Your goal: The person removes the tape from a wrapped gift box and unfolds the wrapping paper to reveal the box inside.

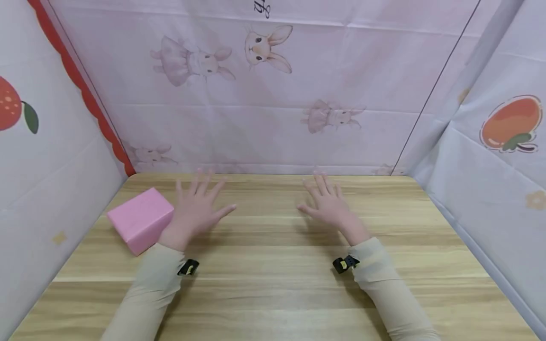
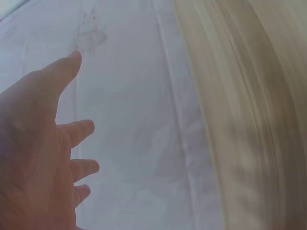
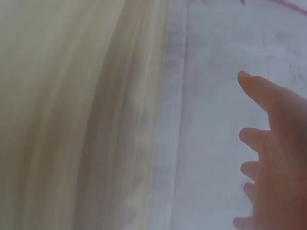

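Far left: fruit-print sheet [image 1: 38, 166]. Pink box [image 1: 141, 215] lies on left part of wood-grain tabletop [image 1: 264, 265], near left hand [image 1: 193, 214], fingers spread, released. Rabbit-print backdrop [image 1: 264, 137] stands behind. Right hand [image 1: 332, 208]: fingers spread, released. Far right: orange-fruit-print sheet [image 1: 482, 175].

You face a plain pink box [image 1: 142, 218], a light-brown wood-grained surface [image 1: 264, 289], your cream sleeves [image 1: 142, 289] with black-and-yellow wrist devices [image 1: 188, 267], a pale pink back sheet [image 1: 264, 132] printed with rabbits [image 1: 259, 48], and white side sheets [image 1: 38, 180] printed with orange-red fruit [image 1: 509, 122], the left bordered in scalloped red.
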`<state>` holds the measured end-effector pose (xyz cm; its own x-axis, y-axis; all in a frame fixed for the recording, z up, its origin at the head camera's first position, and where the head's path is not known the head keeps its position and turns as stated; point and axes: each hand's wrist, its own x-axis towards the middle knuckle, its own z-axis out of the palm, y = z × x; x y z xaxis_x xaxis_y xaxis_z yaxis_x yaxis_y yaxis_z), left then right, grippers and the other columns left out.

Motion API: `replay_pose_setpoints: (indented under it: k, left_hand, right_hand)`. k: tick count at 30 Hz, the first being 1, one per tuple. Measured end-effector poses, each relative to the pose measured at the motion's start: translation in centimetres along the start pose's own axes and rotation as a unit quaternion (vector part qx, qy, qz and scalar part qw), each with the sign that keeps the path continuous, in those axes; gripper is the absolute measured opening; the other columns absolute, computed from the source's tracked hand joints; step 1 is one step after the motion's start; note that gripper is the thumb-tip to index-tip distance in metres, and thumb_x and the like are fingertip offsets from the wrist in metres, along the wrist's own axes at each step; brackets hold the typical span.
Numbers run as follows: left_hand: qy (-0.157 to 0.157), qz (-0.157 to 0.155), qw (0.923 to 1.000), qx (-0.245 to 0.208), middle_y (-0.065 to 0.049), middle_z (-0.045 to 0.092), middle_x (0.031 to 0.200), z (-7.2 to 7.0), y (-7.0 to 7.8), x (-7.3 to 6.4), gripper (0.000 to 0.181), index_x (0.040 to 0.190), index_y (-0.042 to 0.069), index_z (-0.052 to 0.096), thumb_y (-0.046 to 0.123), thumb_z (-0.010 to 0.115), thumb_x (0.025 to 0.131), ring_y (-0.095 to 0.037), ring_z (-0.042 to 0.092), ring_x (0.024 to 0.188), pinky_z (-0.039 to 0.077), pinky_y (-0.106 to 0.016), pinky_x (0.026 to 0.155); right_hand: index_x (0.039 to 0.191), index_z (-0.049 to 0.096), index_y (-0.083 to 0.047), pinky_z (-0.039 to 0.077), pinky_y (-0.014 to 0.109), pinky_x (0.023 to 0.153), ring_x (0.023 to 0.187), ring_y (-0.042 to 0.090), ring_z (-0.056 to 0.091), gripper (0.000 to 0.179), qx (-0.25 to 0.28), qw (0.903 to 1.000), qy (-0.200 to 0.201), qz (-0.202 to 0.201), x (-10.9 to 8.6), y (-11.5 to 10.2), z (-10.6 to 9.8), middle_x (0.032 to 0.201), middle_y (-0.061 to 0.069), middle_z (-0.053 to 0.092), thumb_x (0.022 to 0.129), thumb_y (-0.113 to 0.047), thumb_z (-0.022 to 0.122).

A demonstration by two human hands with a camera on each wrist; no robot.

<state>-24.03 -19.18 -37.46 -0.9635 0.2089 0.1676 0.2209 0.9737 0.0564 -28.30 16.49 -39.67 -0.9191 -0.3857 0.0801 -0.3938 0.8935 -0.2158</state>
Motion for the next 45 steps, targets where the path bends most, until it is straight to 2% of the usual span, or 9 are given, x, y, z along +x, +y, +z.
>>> replay_pose_setpoints:
  k: [3, 9, 13, 19, 22, 28, 35, 40, 45]
  left_hand:
    - [0.007, -0.002, 1.0, -0.005, -0.014, 0.008, 0.165, -0.7, -1.2, -1.5, 0.084, 0.156, 0.031, 0.019, 0.078, 0.034, 0.088, -0.039, -0.005, 0.152, -0.012, -0.074, 0.11]
    - [0.021, -0.011, 0.9996, -0.017, -0.013, 0.008, 0.165, -1.9, -4.0, -4.8, 0.082, 0.156, 0.034, 0.018, 0.075, 0.041, 0.089, -0.037, -0.004, 0.152, -0.011, -0.073, 0.111]
    - [0.046, -0.011, 0.9988, -0.012, -0.016, 0.016, 0.163, -2.4, -5.7, -7.2, 0.081, 0.155, 0.031, 0.024, 0.07, 0.049, 0.089, -0.039, 0.005, 0.151, -0.004, -0.075, 0.112]
    - [0.087, -0.012, 0.9961, 0.01, -0.018, 0.03, 0.156, -2.4, -7.9, -9.9, 0.078, 0.152, 0.028, 0.032, 0.063, 0.058, 0.087, -0.042, 0.018, 0.147, 0.009, -0.08, 0.106]
    - [0.086, -0.022, 0.9958, 0.022, -0.02, 0.03, 0.154, -2.3, -9.2, -11.0, 0.078, 0.151, 0.024, 0.033, 0.062, 0.058, 0.087, -0.044, 0.02, 0.144, 0.01, -0.079, 0.106]
    - [0.063, -0.061, 0.996, 0.018, -0.025, 0.024, 0.156, -2.4, -11.8, -12.6, 0.083, 0.154, 0.022, 0.026, 0.063, 0.056, 0.088, -0.045, 0.006, 0.148, -0.001, -0.079, 0.107]
    - [0.043, -0.087, 0.9952, 0.018, -0.023, 0.012, 0.161, -2.4, -13.8, -13.6, 0.085, 0.156, 0.02, 0.02, 0.064, 0.052, 0.09, -0.044, -0.004, 0.149, -0.001, -0.08, 0.105]
    - [0.027, -0.083, 0.9959, 0.023, -0.025, 0.02, 0.158, -1.8, -14.7, -13.8, 0.087, 0.156, 0.02, 0.021, 0.066, 0.052, 0.089, -0.047, -0.002, 0.148, 0.004, -0.081, 0.102]
    - [0.006, -0.075, 0.9967, 0.03, -0.025, 0.022, 0.158, -1.2, -15.4, -13.7, 0.088, 0.154, 0.017, 0.025, 0.068, 0.052, 0.088, -0.05, 0.008, 0.145, 0.01, -0.082, 0.099]
  right_hand:
    - [0.158, 0.01, -0.026, -0.006, 0.06, 0.12, 0.151, 0.03, -0.017, 0.084, 0.0, 0.9998, -0.003, -0.022, 0.7, -1.5, 0.5, 0.164, 0.006, -0.015, 0.093, -0.067, 0.043]
    - [0.157, 0.008, -0.03, -0.006, 0.058, 0.12, 0.152, 0.028, -0.014, 0.082, -0.006, 0.9973, -0.015, -0.072, 1.8, -5.1, 1.5, 0.164, 0.004, -0.014, 0.093, -0.068, 0.041]
    - [0.158, 0.008, -0.029, -0.005, 0.056, 0.121, 0.152, 0.028, -0.013, 0.081, -0.019, 0.9938, -0.025, -0.106, 2.3, -7.4, 2.1, 0.164, 0.005, -0.01, 0.094, -0.068, 0.038]
    - [0.158, 0.011, -0.029, -0.003, 0.055, 0.121, 0.153, 0.026, -0.01, 0.078, -0.012, 0.9884, -0.029, -0.148, 3.0, -10.3, 3.1, 0.165, 0.004, -0.009, 0.095, -0.065, 0.041]
    - [0.157, 0.01, -0.03, -0.001, 0.055, 0.122, 0.153, 0.024, -0.012, 0.078, -0.008, 0.9848, -0.034, -0.17, 3.4, -11.7, 3.3, 0.165, 0.003, -0.01, 0.094, -0.066, 0.04]
    - [0.157, 0.012, -0.03, -0.001, 0.054, 0.123, 0.153, 0.023, -0.013, 0.079, -0.008, 0.9764, -0.038, -0.213, 4.7, -14.7, 4.1, 0.165, 0.001, -0.01, 0.094, -0.068, 0.039]
    - [0.156, 0.005, -0.037, 0.001, 0.051, 0.123, 0.152, 0.018, -0.016, 0.079, -0.016, 0.9667, -0.057, -0.249, 6.0, -18.8, 5.4, 0.164, -0.006, -0.013, 0.092, -0.074, 0.032]
    - [0.154, -0.004, -0.042, -0.001, 0.049, 0.124, 0.151, 0.013, -0.017, 0.078, -0.017, 0.9603, -0.076, -0.268, 7.0, -21.8, 6.0, 0.163, -0.01, -0.017, 0.091, -0.075, 0.028]
    - [0.154, -0.002, -0.044, -0.001, 0.045, 0.125, 0.149, 0.008, -0.022, 0.077, -0.026, 0.9583, -0.088, -0.27, 8.2, -24.4, 7.1, 0.16, -0.017, -0.022, 0.091, -0.076, 0.028]
